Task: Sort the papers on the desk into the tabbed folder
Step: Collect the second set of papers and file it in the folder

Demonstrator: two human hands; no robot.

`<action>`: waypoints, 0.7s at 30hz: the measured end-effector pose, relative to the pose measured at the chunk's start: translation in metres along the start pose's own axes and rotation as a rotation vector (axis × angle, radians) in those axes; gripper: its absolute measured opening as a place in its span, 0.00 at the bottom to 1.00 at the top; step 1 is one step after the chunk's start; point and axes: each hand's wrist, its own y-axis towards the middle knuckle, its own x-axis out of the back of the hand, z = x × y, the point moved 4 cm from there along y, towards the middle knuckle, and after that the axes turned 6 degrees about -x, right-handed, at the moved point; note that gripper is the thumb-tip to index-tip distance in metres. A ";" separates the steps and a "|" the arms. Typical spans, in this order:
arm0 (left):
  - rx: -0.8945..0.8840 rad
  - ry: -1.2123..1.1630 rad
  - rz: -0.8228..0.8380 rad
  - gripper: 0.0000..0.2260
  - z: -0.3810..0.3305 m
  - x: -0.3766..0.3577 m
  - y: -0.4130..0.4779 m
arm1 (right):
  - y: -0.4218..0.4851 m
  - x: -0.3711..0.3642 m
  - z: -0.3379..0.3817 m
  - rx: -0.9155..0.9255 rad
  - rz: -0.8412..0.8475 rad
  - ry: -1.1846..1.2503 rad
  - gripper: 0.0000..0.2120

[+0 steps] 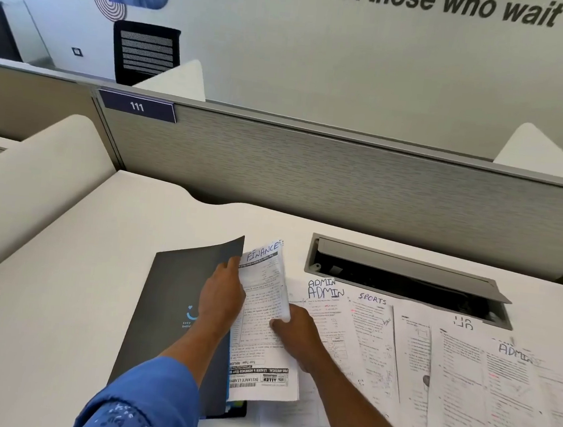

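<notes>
Head view: left hand (222, 299) curled over the lifted right edge of the dark grey card folder (169, 292). Right hand (297, 337) pinched the white printed sheaf headed FINANCE (263, 294), which ran from its thumb toward 11 o'clock, beside the folder's opening. Loose hand-labelled sheets (463, 385) fanned out at 3 o'clock on the white desk (59, 295).
</notes>
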 end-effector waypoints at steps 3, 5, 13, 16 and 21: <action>0.001 -0.002 -0.003 0.16 0.000 0.000 0.001 | 0.000 -0.008 0.004 0.014 -0.023 -0.011 0.13; 0.008 0.003 0.007 0.14 0.000 0.000 0.001 | 0.001 -0.013 0.005 0.005 -0.036 -0.012 0.13; 0.046 -0.013 0.021 0.13 0.002 -0.004 0.003 | 0.000 -0.045 -0.001 -0.079 -0.029 0.007 0.17; 0.061 -0.030 0.025 0.13 0.004 -0.005 0.004 | -0.001 -0.052 -0.003 -0.093 0.017 0.074 0.17; 0.064 -0.041 0.009 0.11 0.003 -0.004 0.004 | 0.000 -0.047 -0.002 -0.213 0.203 0.221 0.18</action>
